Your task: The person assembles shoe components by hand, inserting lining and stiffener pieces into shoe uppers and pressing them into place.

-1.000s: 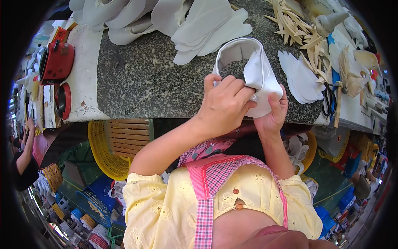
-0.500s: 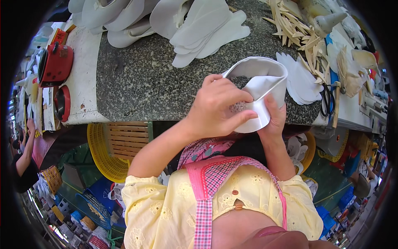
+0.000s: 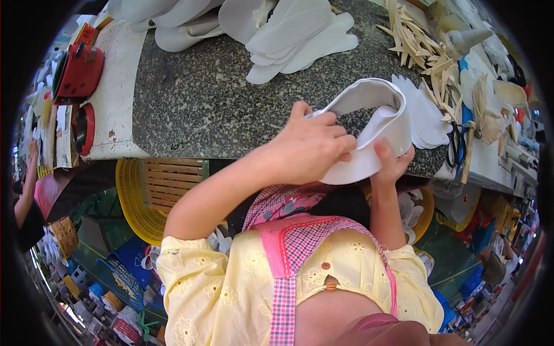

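Note:
A white shoe upper [image 3: 397, 126], bent into an open loop, is held up between my hands above the front edge of the stone slab. My left hand [image 3: 311, 149] has its fingers curled in at the left side of the loop, pinching its edge. Around the lower right side wraps my right hand [image 3: 392, 162], with the thumb lying against the white surface and the other fingers partly hidden behind it. Flat white sole-shaped pieces [image 3: 424, 115] lie in a fanned stack just beyond, to the right.
White uppers and insole-shaped pieces [image 3: 303, 37] are piled at the back of the speckled slab [image 3: 202, 98]. Narrow beige strips [image 3: 430, 63], black scissors [image 3: 456, 147] and a hammer [image 3: 468, 151] lie at right. A red container [image 3: 81, 75] stands left; a yellow basket [image 3: 134, 202] sits below.
The shoe upper has turned and tilted in my hands. My left hand's thumb and fingers, spread apart before, have closed in on its edge. The whole view has shifted slightly.

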Demonstrator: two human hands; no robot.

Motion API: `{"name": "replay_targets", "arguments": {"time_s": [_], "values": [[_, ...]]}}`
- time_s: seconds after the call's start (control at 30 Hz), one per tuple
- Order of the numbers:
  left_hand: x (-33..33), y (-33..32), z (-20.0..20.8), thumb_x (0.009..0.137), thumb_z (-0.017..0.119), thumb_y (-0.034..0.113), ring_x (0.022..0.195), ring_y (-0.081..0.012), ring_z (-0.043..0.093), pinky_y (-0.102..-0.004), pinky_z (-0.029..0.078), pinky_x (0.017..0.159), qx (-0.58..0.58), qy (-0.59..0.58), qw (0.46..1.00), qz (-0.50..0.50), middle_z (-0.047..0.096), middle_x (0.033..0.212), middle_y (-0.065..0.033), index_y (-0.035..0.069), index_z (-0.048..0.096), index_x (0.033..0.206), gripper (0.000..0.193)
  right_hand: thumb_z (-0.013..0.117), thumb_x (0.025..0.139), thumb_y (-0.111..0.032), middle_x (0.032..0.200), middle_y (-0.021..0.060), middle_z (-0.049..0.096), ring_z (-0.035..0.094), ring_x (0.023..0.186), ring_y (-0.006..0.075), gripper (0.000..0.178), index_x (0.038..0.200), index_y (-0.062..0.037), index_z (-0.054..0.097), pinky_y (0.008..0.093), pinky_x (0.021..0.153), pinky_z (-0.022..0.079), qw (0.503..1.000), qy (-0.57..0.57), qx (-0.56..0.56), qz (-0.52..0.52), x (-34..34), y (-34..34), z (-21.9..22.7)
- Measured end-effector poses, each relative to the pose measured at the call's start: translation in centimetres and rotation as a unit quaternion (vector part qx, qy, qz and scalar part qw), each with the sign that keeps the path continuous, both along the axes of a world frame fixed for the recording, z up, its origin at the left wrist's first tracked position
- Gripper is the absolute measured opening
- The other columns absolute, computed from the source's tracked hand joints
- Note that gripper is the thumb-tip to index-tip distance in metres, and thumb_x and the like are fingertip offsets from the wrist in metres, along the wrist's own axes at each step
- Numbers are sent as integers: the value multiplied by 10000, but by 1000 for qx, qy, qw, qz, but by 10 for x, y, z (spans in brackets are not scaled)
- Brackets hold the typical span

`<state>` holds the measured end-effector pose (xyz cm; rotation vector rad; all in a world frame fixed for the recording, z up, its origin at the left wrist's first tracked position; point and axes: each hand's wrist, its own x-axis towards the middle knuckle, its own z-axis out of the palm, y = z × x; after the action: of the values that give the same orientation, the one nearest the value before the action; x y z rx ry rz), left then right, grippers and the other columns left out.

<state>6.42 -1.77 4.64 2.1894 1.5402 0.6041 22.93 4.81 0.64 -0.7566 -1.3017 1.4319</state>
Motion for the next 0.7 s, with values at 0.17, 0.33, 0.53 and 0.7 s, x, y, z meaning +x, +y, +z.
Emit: {"name": "replay_targets", "arguments": {"time_s": [0.17, 0.33, 0.53, 0.7], "values": [[-7, -1, -11, 719, 614, 153, 867, -171, 510, -432, 328, 821, 45, 5, 998, 35, 540, 753, -5, 107, 572, 812, 112, 688, 701, -121, 799, 49, 594, 541, 687, 95, 274, 894, 38, 575, 224, 624, 427, 999, -17, 26, 41, 1, 6, -12], [7, -4, -19, 648, 695, 163, 758, -177, 562, -316, 356, 764, 103, -213, 963, 131, 594, 764, -14, 102, 621, 877, 248, 660, 718, -64, 817, 45, 594, 538, 707, 91, 222, 905, 24, 577, 220, 645, 424, 1000, 20, 8, 20, -5, 2, -9], [11, 2, -19, 658, 691, 167, 688, -166, 533, -322, 323, 717, 74, -206, 968, 125, 554, 694, -4, 89, 602, 819, 200, 657, 722, -66, 823, 44, 585, 537, 721, 101, 239, 923, 28, 568, 235, 662, 423, 994, -56, 92, -1, 1, 5, -11], [12, 7, -14, 713, 640, 151, 673, -199, 518, -361, 293, 761, 41, -147, 985, 83, 508, 648, -9, 84, 530, 806, 159, 643, 747, -149, 908, 81, 565, 536, 796, 120, 279, 938, 33, 553, 247, 707, 421, 992, -109, 57, 37, 13, 8, 2]]}}
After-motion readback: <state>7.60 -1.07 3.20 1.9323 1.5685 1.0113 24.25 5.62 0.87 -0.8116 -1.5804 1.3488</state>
